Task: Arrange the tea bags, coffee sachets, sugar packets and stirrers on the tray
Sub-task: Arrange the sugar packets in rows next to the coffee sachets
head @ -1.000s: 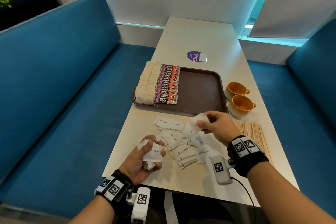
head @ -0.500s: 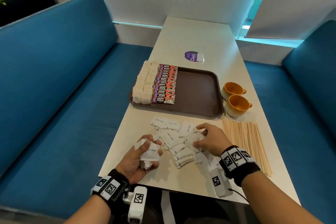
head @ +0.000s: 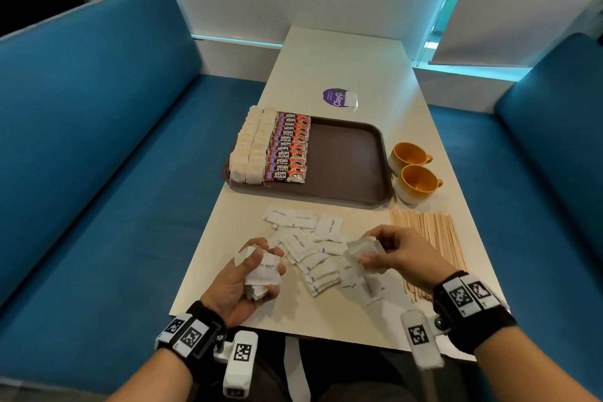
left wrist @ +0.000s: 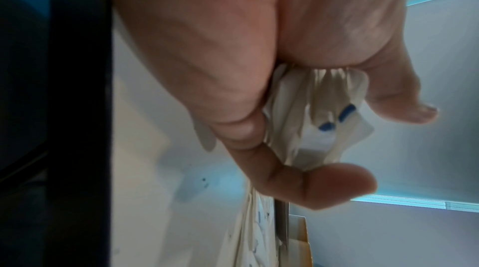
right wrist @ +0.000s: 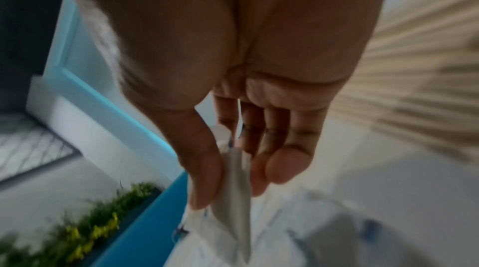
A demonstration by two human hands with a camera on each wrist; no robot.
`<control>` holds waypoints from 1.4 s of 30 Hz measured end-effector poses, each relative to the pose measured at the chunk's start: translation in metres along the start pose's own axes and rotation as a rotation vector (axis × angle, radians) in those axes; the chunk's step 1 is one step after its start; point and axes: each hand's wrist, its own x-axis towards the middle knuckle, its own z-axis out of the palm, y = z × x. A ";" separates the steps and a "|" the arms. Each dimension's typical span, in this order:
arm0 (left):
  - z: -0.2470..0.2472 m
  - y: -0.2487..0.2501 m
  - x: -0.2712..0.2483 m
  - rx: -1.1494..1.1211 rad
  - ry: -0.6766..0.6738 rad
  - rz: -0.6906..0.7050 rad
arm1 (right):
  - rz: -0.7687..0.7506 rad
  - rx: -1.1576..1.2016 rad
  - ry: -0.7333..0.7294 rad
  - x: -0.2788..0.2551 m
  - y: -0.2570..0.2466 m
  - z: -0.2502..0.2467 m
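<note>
The left hand (head: 241, 284) is clenched around a bunch of white sugar packets (head: 261, 274), held just above the near left part of the desk (head: 352, 75). The left wrist view confirms the grip: thumb and fingers (left wrist: 318, 185) are curled round the crumpled packets. The right hand (head: 401, 254) pinches one sugar packet (head: 363, 250) between thumb and fingers, above the loose pile of packets (head: 313, 251) lying on the desk between both hands. Wooden stirrers (head: 427, 238) lie in a row on the desk, right of the pile. The brown tray (head: 349, 160) sits beyond the pile; tea bags (head: 251, 147) and coffee sachets (head: 288, 147) fill its left side in neat columns. Two orange cups (head: 414, 170) stand just beside the tray's right edge.
</note>
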 end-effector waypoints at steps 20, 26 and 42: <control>-0.003 0.001 -0.003 0.043 0.001 -0.011 | 0.132 -0.463 0.074 -0.008 0.032 0.012; -0.002 0.000 -0.002 0.012 -0.078 0.012 | -0.041 0.071 0.067 -0.010 -0.005 0.029; 0.002 0.000 -0.003 0.056 -0.024 -0.056 | -0.181 -0.058 -0.056 0.034 -0.039 0.136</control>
